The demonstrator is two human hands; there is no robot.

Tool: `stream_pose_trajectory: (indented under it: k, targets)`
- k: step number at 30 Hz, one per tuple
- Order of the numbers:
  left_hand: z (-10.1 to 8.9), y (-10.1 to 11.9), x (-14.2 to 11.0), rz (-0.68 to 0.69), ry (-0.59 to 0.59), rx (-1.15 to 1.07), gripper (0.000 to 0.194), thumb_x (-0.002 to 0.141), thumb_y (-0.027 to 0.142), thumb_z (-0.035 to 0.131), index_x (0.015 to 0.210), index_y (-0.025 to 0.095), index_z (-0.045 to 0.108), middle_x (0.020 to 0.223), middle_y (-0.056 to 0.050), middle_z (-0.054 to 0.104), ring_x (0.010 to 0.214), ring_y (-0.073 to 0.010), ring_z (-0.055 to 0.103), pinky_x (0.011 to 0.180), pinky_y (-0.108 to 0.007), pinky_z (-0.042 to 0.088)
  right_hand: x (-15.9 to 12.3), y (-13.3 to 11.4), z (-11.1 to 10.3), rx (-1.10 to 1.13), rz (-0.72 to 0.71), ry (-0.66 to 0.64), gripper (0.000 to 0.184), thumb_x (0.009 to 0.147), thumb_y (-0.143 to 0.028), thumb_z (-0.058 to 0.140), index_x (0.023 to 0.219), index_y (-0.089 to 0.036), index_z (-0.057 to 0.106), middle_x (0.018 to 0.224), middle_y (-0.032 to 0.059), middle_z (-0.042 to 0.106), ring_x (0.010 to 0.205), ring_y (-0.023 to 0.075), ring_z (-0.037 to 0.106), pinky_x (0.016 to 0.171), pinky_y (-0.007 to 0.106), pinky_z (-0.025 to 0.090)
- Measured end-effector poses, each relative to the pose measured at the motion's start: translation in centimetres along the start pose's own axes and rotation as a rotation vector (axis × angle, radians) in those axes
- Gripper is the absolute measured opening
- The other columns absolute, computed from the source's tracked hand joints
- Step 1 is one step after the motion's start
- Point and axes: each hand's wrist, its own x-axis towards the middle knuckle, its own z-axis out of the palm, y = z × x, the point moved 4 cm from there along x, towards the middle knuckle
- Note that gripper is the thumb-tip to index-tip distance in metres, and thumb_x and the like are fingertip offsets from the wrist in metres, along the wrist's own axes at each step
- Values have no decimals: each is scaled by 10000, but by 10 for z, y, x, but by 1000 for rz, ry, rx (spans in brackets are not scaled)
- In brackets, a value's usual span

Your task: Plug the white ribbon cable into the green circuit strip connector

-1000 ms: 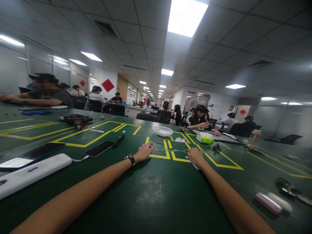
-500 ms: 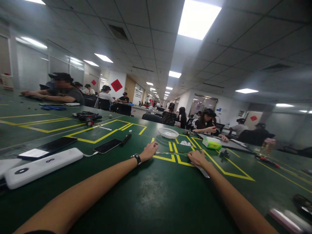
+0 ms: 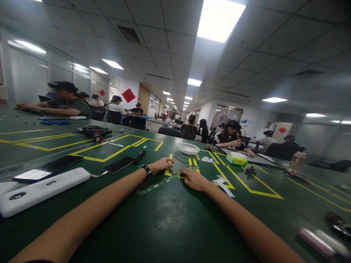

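Observation:
In the head view my right hand (image 3: 194, 179) is closed on a long, narrow green circuit board strip (image 3: 156, 186), gripping it near its far end. The strip slants over the table, its near end pointing left towards me. My left hand (image 3: 161, 165), with a watch on the wrist, rests beside the strip with fingers apart, over a yellow tape mark. I see nothing held in it. Beyond both hands stands a white plastic basket (image 3: 188, 148). White paper strips (image 3: 225, 186) lie to the right of my right hand.
On the left lie a white power bank (image 3: 46, 188), a phone (image 3: 119, 164) on a cable and a dark power tool (image 3: 95, 132). To the right are a green-and-white box (image 3: 236, 159), a screwdriver (image 3: 297, 178) and a bottle (image 3: 298, 160). Other people sit around.
The strip has swung from lying crosswise between both hands to a slant towards me. My right hand has moved left with it, uncovering the paper strips; my left hand has come off its end.

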Motion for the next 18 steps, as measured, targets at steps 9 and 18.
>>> stream_pose_trajectory:
  k: [9, 18]
  targets:
    - [-8, -2, -9, 95, -97, 62, 468, 818, 425, 566, 1165, 112, 583, 1035, -88, 685, 934, -213, 629, 775, -287, 476, 1, -4, -1, 5, -99, -51, 478, 900, -151, 378, 1349, -234, 520, 1234, 92, 576, 1116, 207, 548, 998, 364, 390]
    - [7, 6, -12, 252, 46, 439, 253, 850, 265, 511, 1062, 176, 617, 1196, -105, 592, 1177, -267, 477, 1048, -390, 318, 2, -42, -3, 149, -195, -27, 509, 793, -51, 441, 1261, -232, 529, 1297, 53, 574, 1218, 198, 495, 1074, 391, 307]
